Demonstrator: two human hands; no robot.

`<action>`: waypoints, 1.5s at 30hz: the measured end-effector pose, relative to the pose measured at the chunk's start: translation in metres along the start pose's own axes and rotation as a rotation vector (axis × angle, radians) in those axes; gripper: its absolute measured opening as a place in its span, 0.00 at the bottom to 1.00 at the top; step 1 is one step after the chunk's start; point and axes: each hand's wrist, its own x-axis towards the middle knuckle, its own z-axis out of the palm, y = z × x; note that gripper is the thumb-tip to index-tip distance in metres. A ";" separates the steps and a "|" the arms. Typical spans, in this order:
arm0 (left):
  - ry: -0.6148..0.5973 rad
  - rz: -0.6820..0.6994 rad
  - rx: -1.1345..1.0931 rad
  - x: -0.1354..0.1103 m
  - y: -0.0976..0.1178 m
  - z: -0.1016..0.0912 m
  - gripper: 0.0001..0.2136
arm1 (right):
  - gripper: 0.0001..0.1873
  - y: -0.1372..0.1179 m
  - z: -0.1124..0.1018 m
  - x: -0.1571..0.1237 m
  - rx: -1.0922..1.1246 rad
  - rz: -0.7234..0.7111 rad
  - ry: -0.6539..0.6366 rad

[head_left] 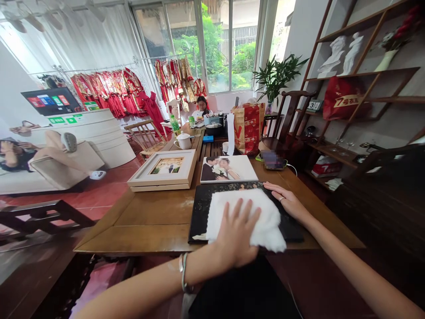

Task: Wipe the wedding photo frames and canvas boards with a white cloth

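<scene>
A white cloth (265, 217) lies spread over a dark photo panel (202, 212) at the near edge of the wooden table (149, 237). My left hand (236, 230) rests flat on the cloth with its fingers spread, pressing it onto the panel. At the panel's far right corner, my right hand (285, 199) lies with fingers stretched out, touching the edge. Much of the panel's picture is hidden under the cloth. Just beyond it lies a wedding photo panel (244, 170) of a couple. Left of that are stacked pale picture frames (186, 170).
Behind the photos stand a white lidded cup (183, 141), a red and brown paper bag (249, 128) and a green-labelled bottle (174, 125). A phone (272, 160) on a white cable lies at right. A person (201, 108) sits at the far end; another person (15, 153) reclines on a sofa.
</scene>
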 end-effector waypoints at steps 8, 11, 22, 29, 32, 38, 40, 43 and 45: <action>0.036 -0.282 0.076 0.070 -0.064 0.001 0.31 | 0.16 -0.002 -0.001 -0.001 -0.011 0.003 0.010; 0.034 -0.210 0.058 0.066 -0.046 0.003 0.31 | 0.16 -0.002 -0.002 -0.001 -0.004 0.006 0.013; -0.073 0.206 -0.186 -0.042 0.020 -0.009 0.39 | 0.16 -0.002 0.000 0.000 0.006 -0.003 0.018; -0.012 -0.057 -0.026 0.010 -0.049 -0.006 0.34 | 0.16 -0.004 -0.002 -0.002 0.000 0.011 0.007; 0.016 -0.106 0.029 0.041 -0.068 -0.002 0.33 | 0.16 -0.005 -0.002 -0.002 -0.006 0.022 0.008; -0.017 -0.060 0.043 0.056 -0.048 0.002 0.35 | 0.16 -0.006 -0.002 -0.001 0.005 0.025 0.013; -0.031 0.023 0.017 0.037 -0.026 0.002 0.37 | 0.16 -0.006 -0.002 -0.001 0.010 0.017 0.005; -0.027 0.146 -0.013 -0.004 0.006 0.000 0.44 | 0.16 -0.004 -0.002 -0.002 0.012 -0.005 -0.003; -0.051 0.195 -0.012 -0.028 0.016 -0.004 0.48 | 0.16 -0.002 -0.001 -0.002 0.010 -0.012 0.002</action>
